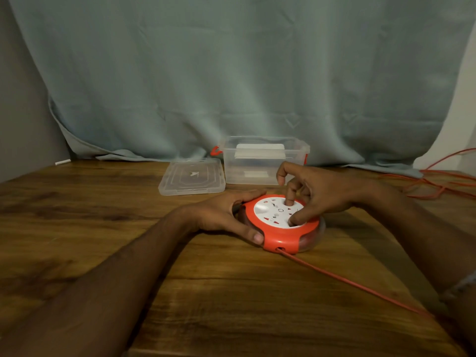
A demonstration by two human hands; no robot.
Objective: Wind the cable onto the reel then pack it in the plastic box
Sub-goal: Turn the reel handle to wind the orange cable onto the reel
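Observation:
A round red cable reel (pixel 282 234) with a white socket face lies flat on the wooden table (pixel 103 228). My left hand (pixel 226 215) grips its left rim, thumb at the front. My right hand (pixel 316 191) rests on top, with a fingertip and the thumb pressed into the white face. A red cable (pixel 347 279) leaves a hole at the reel's front and runs toward the lower right under my right forearm. Behind the reel stands the clear plastic box (pixel 262 161), open, with red latches. Its clear lid (pixel 192 176) lies flat to the left of it.
A loose tangle of red cable (pixel 443 181) lies at the right edge of the table and rises off to the right. A grey-green cloth (pixel 231 73) hangs behind the table. A small white object (pixel 62 162) sits at the back left corner.

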